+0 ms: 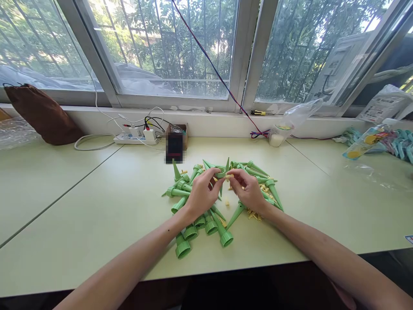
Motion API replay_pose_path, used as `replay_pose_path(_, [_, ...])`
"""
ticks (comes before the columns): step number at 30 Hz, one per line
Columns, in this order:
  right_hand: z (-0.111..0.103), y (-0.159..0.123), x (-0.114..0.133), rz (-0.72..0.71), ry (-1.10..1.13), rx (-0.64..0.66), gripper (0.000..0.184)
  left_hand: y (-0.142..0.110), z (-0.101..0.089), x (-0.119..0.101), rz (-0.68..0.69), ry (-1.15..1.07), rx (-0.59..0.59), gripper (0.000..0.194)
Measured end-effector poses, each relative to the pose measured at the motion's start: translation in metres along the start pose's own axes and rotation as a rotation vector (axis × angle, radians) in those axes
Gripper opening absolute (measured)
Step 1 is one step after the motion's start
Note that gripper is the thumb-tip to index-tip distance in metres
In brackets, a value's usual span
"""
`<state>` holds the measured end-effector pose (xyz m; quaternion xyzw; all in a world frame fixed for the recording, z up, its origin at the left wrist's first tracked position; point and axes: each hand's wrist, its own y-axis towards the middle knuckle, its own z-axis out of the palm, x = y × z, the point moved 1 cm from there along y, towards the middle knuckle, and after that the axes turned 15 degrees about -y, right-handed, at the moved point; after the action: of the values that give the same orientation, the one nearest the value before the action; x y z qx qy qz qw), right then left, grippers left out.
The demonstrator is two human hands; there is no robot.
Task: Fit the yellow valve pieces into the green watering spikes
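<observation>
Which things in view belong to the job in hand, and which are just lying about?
Part of the job:
green cone, in the left hand
yellow piece, in the right hand
loose green cones and yellow pieces

Apparently just lying about:
brown bag
power strip
clear container

No wording could be made out for certain on a worktable by a window, where print on a colorful plastic packet (368, 142) at right was too small and blurred to read, as were the dark characters on the pale label of a clear plastic bag (376, 107) behind it. Faint marks on a pale, boxlike unit (335, 64) beyond the right-hand pane were equally illegible, and a blue-and-white sticker (409, 238) at the table's right edge was partly cut off, its markings indistinct.
</observation>
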<state>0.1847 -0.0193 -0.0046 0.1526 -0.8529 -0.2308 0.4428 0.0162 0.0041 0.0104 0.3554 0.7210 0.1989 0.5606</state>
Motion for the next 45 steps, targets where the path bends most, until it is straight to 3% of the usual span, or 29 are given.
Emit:
replay_pose_path(24, [-0.0019, 0.0015, -0.0051, 0.062, -0.022, 0.033, 0.031, -0.0023, 0.0006, -0.0016, -0.004, -0.006, 0.025, 0.011])
replay_pose_path(45, [-0.0040, 0.0022, 0.0001, -0.036, -0.106, 0.044, 0.029, -0.0027, 0.0026, -0.0015, 0.004, 0.008, 0.041, 0.010])
